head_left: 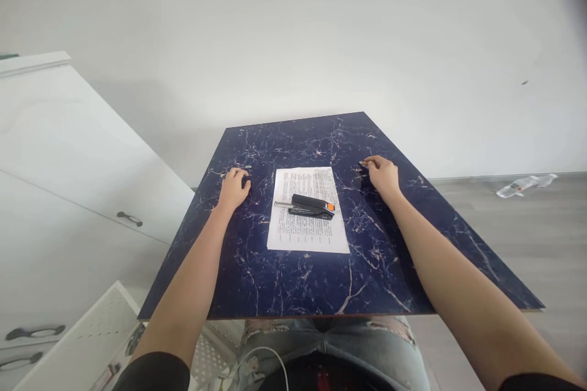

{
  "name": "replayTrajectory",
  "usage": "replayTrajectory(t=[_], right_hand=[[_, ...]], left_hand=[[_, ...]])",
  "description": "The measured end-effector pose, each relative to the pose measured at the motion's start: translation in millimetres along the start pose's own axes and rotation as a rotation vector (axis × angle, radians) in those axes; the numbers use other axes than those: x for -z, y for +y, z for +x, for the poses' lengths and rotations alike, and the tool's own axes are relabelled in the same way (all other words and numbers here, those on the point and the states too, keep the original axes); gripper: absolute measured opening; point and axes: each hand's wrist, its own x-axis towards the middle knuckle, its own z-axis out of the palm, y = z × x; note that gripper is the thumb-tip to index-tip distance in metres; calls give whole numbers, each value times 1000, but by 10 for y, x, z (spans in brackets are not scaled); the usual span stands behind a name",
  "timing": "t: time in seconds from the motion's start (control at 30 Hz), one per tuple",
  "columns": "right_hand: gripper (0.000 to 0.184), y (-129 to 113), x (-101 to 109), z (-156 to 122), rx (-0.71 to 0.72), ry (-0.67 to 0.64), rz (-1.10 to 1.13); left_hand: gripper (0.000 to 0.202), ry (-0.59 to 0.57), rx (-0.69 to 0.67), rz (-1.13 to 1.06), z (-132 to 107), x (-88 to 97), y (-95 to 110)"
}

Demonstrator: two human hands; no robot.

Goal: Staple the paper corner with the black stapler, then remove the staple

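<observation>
A printed white sheet of paper (308, 211) lies in the middle of a dark blue marbled table top (293, 281). A black stapler with an orange tip (312, 206) rests on the paper, lying crosswise. My left hand (233, 188) lies on the table left of the paper, fingers curled over a small dark thing I cannot make out. My right hand (383, 174) rests on the table right of the paper, its fingers pinched on a small dark object at their tips.
A white cabinet with dark handles (82, 159) stands to the left. A white perforated board (98, 336) leans near my left knee. A clear plastic bottle (525, 184) lies on the grey floor at the right. A white wall is behind the table.
</observation>
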Motion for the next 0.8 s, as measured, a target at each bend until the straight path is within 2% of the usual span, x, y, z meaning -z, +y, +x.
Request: replayTrajectory(t=[0.13,0.23,0.33,0.47,0.53,0.7,0.8], right_hand=[[33,17,-7,7,24,15,-13],[33,-28,12,-4,-10,32,-41],[31,-65,31,-18,-27,25,-62],[31,-61,37,-32,-30,18,-60],[31,-59,40,-38,-28,20,-67],[31,-94,55,-56,-7,28,-82],[31,-99,56,-64,15,45,-86]], left_hand=[[57,-112,-29,5,14,-54,-14],[58,-174,-16,9,26,-77,-12],[50,-126,-33,-11,14,-39,18],[26,0,-26,6,-15,40,56],[19,27,-19,-5,-16,55,59],[22,44,-64,-25,-45,67,54],[27,-15,-34,13,-125,128,24]])
